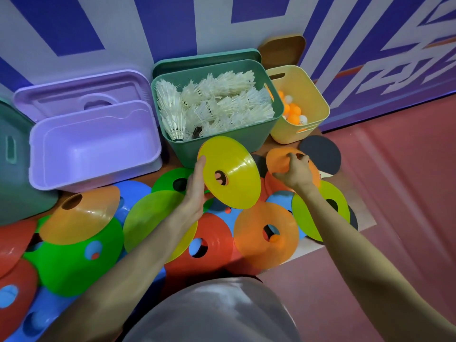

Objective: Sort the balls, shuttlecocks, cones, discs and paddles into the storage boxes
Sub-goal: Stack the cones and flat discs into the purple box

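Observation:
My left hand (196, 183) holds a yellow disc cone (237, 166) tilted on edge above the pile, in front of the green box (217, 70). That box is full of white shuttlecocks (214, 104). My right hand (294, 170) grips the top of an orange disc cone (278, 156) at the pile's far right. Several flat cones in orange, red, green, blue and yellow lie spread over the low platform, among them an orange one (266, 235). The purple box (96, 146) at the left holds nothing. The yellow box (301, 95) holds orange and white balls (293, 111).
A black round paddle (323, 154) lies beside the yellow box. A purple lid (81, 92) leans behind the purple box, and a wooden lid (283, 50) leans on the wall. A dark green box (12, 164) stands at far left. Red floor (394, 193) lies to the right.

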A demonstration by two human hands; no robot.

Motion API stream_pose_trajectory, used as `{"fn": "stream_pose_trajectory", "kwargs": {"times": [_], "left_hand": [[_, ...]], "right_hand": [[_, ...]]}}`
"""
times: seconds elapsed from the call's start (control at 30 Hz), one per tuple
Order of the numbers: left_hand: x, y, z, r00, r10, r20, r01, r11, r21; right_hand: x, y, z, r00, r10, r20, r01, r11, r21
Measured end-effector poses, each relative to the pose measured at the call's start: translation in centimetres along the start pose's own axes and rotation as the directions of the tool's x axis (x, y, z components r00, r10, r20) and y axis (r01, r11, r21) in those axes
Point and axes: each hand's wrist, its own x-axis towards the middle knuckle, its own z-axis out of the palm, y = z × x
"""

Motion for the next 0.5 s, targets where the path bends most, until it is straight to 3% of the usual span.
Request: {"fn": "stream_pose_trajectory", "kwargs": {"times": [0.17,0.33,0.5], "left_hand": [[0.1,-0.6,-0.7,0.994,0.037,-0.1,-0.038,0.999,-0.002],[-0.6,-0.8,-1.0,0.991,0.016,-0.13,-0.02,0.999,-0.029],[-1.6,-1.4,-1.6,0.995,0.025,-0.101,-0.027,0.999,-0.02]], "right_hand": [[-4.6,-2.3,-1.0,0.99,-0.044,-0.137,0.045,0.999,0.004],[-9.4,-3.3,-2.0,0.967,-0.033,-0.254,0.108,0.952,0.287],[-13.7,-3.5,-2.6,0.915,-0.115,-0.387,0.328,0.771,0.546]]}}
